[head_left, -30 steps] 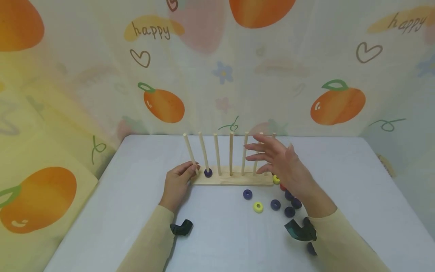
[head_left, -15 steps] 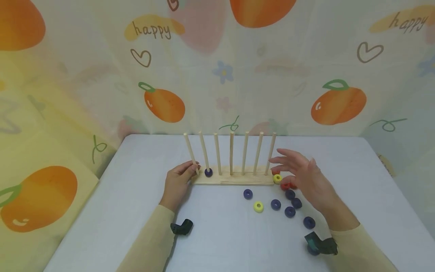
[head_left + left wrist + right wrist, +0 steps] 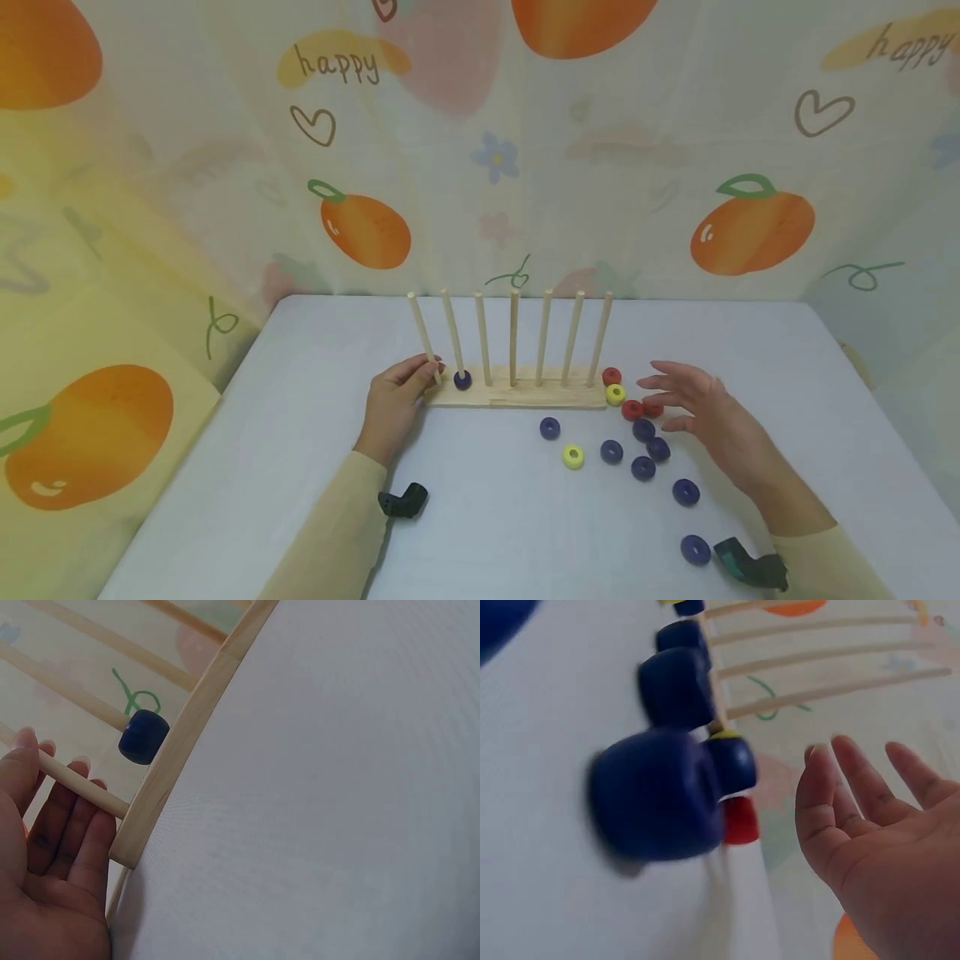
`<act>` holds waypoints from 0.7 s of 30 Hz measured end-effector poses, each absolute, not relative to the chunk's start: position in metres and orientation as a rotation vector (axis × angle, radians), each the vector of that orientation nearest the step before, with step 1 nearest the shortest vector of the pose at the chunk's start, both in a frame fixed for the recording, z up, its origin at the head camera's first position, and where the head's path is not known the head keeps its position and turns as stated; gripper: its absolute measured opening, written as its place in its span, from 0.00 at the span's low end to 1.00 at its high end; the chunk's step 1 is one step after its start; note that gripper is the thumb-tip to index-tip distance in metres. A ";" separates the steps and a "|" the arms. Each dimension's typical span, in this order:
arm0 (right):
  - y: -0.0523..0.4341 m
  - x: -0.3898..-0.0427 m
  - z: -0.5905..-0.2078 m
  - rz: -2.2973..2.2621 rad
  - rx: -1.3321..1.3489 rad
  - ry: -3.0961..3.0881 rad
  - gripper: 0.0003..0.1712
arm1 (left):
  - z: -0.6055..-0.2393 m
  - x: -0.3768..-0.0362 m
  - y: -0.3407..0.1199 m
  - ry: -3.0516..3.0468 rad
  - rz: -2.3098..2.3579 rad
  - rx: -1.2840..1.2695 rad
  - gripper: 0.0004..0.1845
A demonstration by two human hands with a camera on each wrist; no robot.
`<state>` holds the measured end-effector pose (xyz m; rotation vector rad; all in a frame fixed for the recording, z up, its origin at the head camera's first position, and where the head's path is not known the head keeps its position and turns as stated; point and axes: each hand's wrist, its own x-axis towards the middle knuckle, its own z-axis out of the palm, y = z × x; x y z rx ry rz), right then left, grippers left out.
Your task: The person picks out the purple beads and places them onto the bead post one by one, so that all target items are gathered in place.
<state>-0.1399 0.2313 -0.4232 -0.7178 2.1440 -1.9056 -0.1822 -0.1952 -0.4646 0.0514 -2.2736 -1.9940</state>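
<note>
The left hand (image 3: pixel 393 400) pinches the leftmost peg (image 3: pixel 423 336) of the wooden peg rack (image 3: pixel 517 393) near its foot, thumb and fingers curled round the dowel, and the wrist view shows the peg lying across the fingers (image 3: pixel 71 817). The right hand (image 3: pixel 708 417) holds nothing: its fingers are spread and nearly straight, palm turned toward the rack, hovering just right of two red rings (image 3: pixel 641 409) without touching them. On the backdrop behind the table (image 3: pixel 300 467) the word "happy" (image 3: pixel 336 65) is written in brown script over a yellow smear, and again at the upper right (image 3: pixel 903 46). The rack stands at the middle of the table with seven upright pegs; one blue ring (image 3: pixel 462 380) sits at the bottom of the second peg. Loose blue rings (image 3: pixel 643 467), yellow rings (image 3: pixel 573 456) and red ones lie scattered in front of the rack's right end. Both forearms in pale yellow sleeves reach in from the near edge.
</note>
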 end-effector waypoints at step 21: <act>0.255 -0.134 -0.479 -1.604 -0.376 2.414 0.25 | -0.465 -0.183 -0.197 -2.250 -2.026 0.023 0.14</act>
